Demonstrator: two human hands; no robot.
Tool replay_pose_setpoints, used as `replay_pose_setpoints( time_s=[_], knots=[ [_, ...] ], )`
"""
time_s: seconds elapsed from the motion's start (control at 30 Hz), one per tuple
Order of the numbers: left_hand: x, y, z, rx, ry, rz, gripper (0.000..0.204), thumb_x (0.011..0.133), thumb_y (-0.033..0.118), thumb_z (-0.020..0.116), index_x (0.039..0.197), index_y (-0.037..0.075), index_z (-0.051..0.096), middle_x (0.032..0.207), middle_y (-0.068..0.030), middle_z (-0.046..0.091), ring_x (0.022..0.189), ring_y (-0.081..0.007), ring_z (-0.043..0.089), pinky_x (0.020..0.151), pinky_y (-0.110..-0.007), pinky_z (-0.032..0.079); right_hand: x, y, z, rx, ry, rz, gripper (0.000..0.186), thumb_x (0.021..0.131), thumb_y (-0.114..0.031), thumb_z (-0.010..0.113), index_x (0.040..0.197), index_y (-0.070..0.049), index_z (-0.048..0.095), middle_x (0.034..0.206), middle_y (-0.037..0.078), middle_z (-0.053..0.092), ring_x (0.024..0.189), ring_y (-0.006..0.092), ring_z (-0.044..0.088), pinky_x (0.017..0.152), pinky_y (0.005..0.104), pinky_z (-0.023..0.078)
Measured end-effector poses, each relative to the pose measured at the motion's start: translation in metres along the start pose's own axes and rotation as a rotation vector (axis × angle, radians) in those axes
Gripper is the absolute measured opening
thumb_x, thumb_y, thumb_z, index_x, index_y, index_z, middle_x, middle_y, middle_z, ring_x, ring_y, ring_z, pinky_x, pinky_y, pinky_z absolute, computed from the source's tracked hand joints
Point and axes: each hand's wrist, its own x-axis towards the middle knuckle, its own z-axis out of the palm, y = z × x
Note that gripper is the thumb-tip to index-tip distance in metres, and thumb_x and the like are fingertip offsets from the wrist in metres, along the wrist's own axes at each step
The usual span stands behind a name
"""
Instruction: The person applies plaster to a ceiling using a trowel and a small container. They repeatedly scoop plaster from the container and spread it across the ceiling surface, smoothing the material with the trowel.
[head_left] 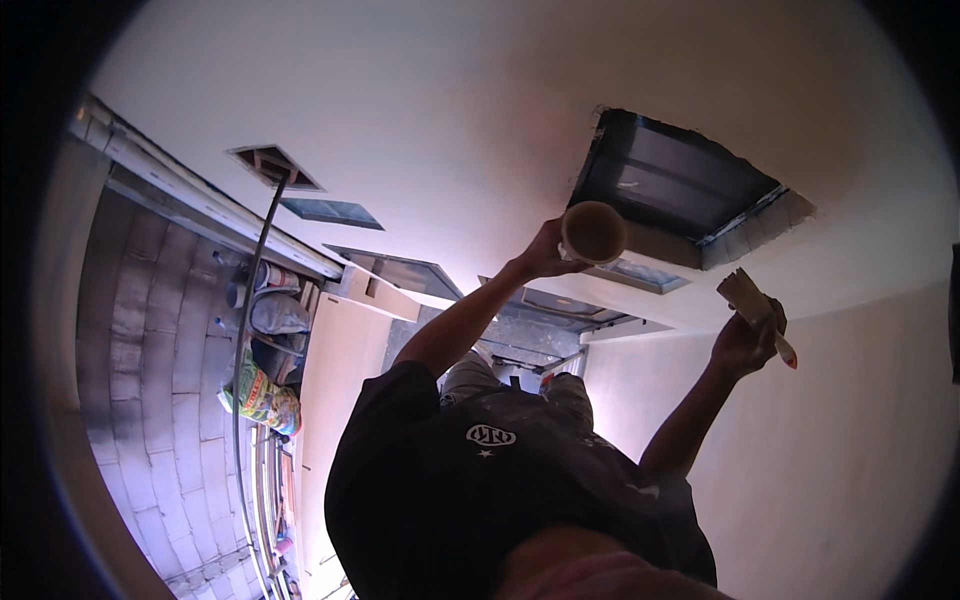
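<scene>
Brush (744, 298) in right hand (748, 340), round container (596, 257) in left hand (544, 250); the two held apart.
My right hand is closed about the brush; its long axis runs obliquely, bristles up and leftward, red-tipped handle end down and rightward. The container lies to the left of the brush, slightly higher in view. My left hand grips its side, mouth toward the camera; the inside is tan, contents indeterminate. The left hand is nearer the large rectangular opening (665, 180). Far left: a pale tub (277, 277) and a green-yellow bag (265, 398), contents not visible.
</scene>
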Motion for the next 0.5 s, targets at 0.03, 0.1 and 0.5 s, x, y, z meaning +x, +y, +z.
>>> replay_pose_setpoints(
  time_s=[0.03, 0.1, 0.5],
  knots=[
    [-0.003, 0.008, -0.002, -0.005, 0.017, 0.011, 0.074, 0.062, 0.025, 0.086, 0.122, 0.004, 0.051, 0.115, -0.0132, 0.06, 0.107, -0.0241, 0.059, 0.091, -0.038, 0.049, -0.001, 0.002, 0.002, -0.012, 0.007, 0.005, 0.026, 0.089, -0.021, 0.052, 0.103, 0.001, 0.052, 0.1, 0.013, 0.055, 0.095, 0.0236, 0.054, 0.084, 0.0395, 0.045],
    [-0.013, 0.024, -0.01, -0.012, 0.049, 0.029, 0.077, 0.061, 0.025, 0.087, 0.124, 0.004, 0.049, 0.117, -0.0138, 0.059, 0.109, -0.0242, 0.058, 0.092, -0.038, 0.048, -0.007, 0.011, -0.002, -0.035, 0.023, 0.019, 0.026, 0.09, -0.021, 0.052, 0.103, 0.001, 0.052, 0.1, 0.014, 0.055, 0.094, 0.0231, 0.054, 0.083, 0.0387, 0.046],
    [-0.02, 0.058, -0.072, -0.052, 0.282, 0.035, 0.068, 0.058, 0.025, 0.085, 0.113, -0.002, 0.054, 0.101, -0.0144, 0.066, 0.093, -0.0237, 0.065, 0.08, -0.034, 0.053, 0.002, 0.004, 0.099, -0.35, -0.08, 0.136, 0.027, 0.087, -0.011, 0.063, 0.107, 0.003, 0.051, 0.103, 0.012, 0.054, 0.092, 0.0192, 0.057, 0.073, 0.0333, 0.053]
  ],
)
